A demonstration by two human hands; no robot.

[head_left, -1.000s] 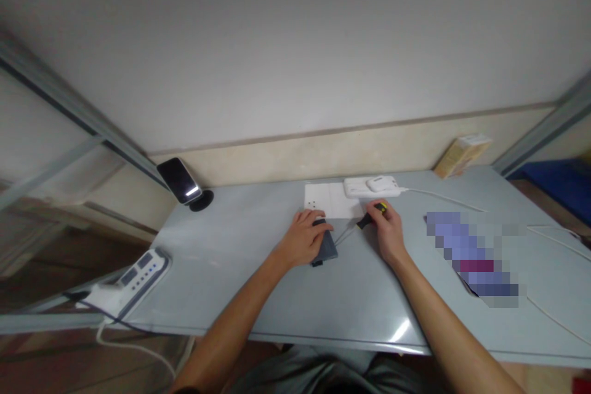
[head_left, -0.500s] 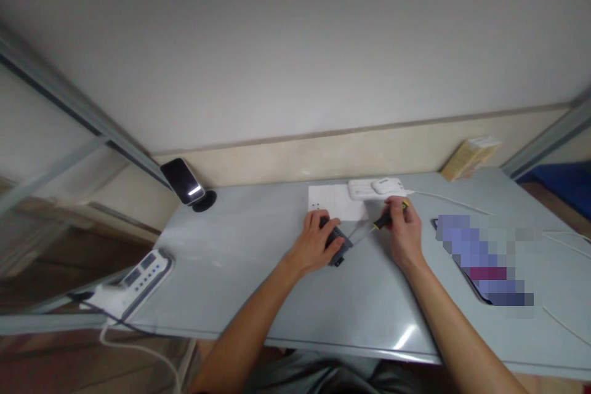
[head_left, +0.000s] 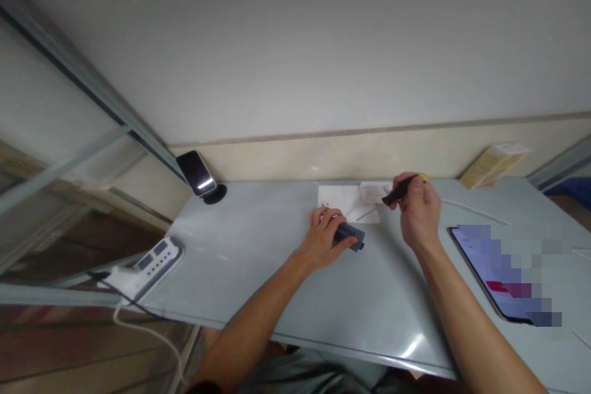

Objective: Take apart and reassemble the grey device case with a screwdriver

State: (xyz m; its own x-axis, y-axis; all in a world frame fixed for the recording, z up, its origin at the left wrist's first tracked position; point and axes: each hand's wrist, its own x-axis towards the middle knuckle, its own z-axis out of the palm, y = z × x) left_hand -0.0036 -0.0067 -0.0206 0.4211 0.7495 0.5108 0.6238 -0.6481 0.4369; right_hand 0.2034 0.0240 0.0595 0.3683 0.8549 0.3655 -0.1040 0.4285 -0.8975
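My left hand (head_left: 325, 237) is wrapped over a small dark grey box-shaped device (head_left: 353, 236) with slots along its top, pressing it on the table. In my right hand (head_left: 420, 212) is a screwdriver (head_left: 398, 191) with a black handle and yellow end. Its thin shaft points down and left, and the tip is above or near the white paper (head_left: 335, 195), apart from the device. A few tiny dark specks, too small to name, lie on the paper just behind my left hand.
A white power strip (head_left: 369, 192) lies behind the paper, partly hidden by my right hand. A tablet (head_left: 480, 280) rests at the right, a yellowish box (head_left: 492, 166) behind it. A phone on a stand (head_left: 196, 173) and another power strip (head_left: 157, 265) are at the left.
My right hand has lifted the screwdriver up and away from the device. The device has turned under my left hand. The whole view has shifted slightly.
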